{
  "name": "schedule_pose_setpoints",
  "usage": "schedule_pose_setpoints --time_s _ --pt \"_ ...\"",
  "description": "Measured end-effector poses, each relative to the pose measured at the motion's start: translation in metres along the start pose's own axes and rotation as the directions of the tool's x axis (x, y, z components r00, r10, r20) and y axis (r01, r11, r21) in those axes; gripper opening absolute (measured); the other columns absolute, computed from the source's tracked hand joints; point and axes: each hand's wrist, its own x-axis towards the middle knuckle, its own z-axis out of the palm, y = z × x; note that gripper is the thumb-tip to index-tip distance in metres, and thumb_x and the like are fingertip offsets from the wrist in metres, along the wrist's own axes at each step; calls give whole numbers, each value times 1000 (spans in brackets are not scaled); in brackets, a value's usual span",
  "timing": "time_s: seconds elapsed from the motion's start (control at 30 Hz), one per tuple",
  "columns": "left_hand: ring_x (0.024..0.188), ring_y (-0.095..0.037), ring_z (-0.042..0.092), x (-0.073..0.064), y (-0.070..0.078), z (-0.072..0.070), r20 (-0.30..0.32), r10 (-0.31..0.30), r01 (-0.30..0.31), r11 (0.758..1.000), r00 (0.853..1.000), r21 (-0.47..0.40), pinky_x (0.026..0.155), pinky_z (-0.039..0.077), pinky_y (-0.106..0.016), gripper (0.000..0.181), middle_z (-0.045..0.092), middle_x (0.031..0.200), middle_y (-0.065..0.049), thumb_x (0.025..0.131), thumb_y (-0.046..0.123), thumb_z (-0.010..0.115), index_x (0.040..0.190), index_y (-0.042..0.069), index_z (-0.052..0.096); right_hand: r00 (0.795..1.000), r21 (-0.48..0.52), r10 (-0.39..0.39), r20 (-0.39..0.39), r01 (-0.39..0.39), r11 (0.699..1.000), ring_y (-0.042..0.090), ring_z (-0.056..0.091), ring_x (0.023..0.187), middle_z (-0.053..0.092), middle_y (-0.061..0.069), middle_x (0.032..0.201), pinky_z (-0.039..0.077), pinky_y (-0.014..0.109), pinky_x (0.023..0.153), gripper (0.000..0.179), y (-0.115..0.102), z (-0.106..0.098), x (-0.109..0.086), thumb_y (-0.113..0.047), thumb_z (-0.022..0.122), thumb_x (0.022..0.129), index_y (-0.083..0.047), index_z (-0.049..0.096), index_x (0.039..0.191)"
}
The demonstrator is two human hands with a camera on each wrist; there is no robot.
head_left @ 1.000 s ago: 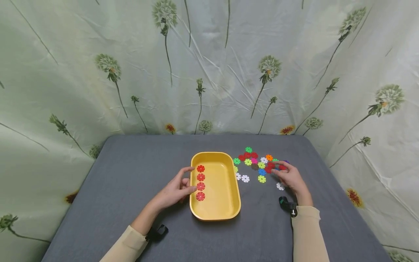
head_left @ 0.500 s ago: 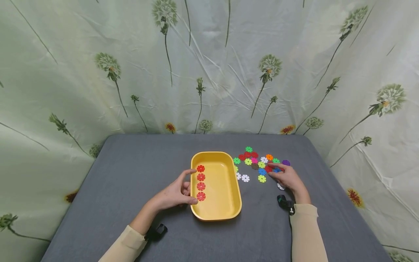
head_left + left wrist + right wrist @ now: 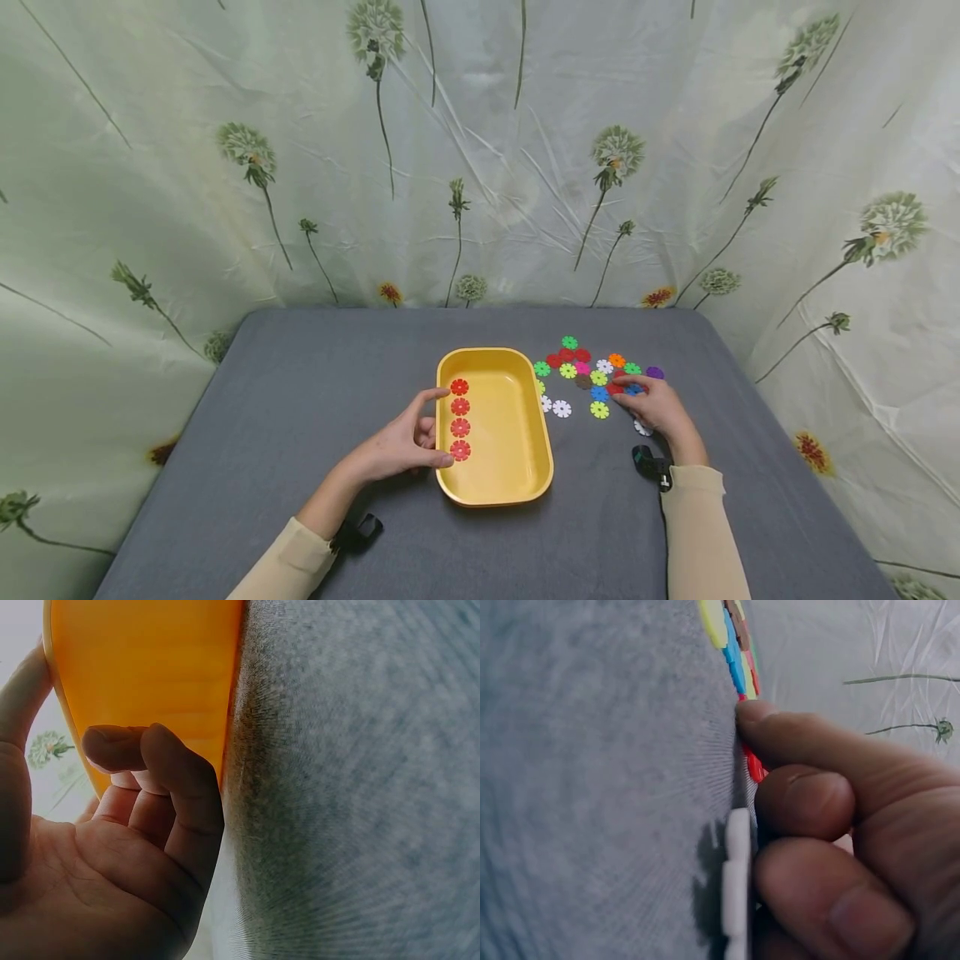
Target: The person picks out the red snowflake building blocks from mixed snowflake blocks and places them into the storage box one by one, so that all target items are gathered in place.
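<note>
Red discs, four of them, already line the nine-o'clock side inside the yellow tray; the left hand grips that rim. Towards two o'clock, mixed loose discs remain, more reds included; the right hand reaches them, fingers slightly parted, hold unclear.

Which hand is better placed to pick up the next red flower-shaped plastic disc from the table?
Probably the right hand: its fingertips are at a red disc. The left hand is occupied at the left rim of the rectangular yellow plastic tray, which lies between it and that disc.
</note>
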Motion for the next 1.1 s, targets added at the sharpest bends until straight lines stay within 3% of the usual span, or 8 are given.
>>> schedule_pose_setpoints --time_s 0.17,0.4,0.57,0.73,0.93,1.1 --pt "67 -14 53 0 -1 0 0 -2 2 1000 1000 0 58 47 -27 98 59 91 -4 91 18 84 162 16 17 999 -65 -24 -37 22 998 9 46 48 48 -8 57 42 27 51 51 -2 3 -2 -32 78 96 2 67 133" --pt "67 -13 55 0 -1 0 -7 -13 13 1000 1000 13 59 48 -28 98 62 93 -4 91 19 84 162 18 17 999 44 -17 -48 19 999 9 46 48 55 -7 61 43 28 49 53 -4 2 -6 -31 79 96 5 64 132" --pt "69 -16 55 -1 1 1 -11 -14 14 1000 1000 15 58 48 -28 99 63 95 -6 91 19 84 163 17 17 997 61 -58 -54 61 996 9 42 48 49 -7 59 40 28 48 55 -13 2 -8 -35 78 97 1 63 135" --pt "68 -16 54 1 0 -1 -16 -12 12 1000 1000 5 59 48 -28 98 61 93 -6 91 18 84 163 17 17 988 53 -140 -64 143 988 8 34 47 43 -8 56 33 28 47 50 -39 7 -14 -34 78 98 -2 65 134" --pt "67 -15 53 1 1 -2 -8 -12 12 1000 1000 -12 60 48 -27 97 61 92 -6 91 16 83 162 17 17 979 71 -199 -44 202 977 9 33 49 51 -3 58 31 26 48 44 -81 18 -28 -28 79 97 -4 66 132" --pt "68 -16 55 3 3 -3 -18 -18 18 1000 1000 19 60 48 -29 97 61 91 -5 91 19 83 162 17 17 955 91 -296 -6 295 951 7 31 48 45 -5 57 30 25 48 39 -108 27 -37 -23 81 95 -4 68 127"
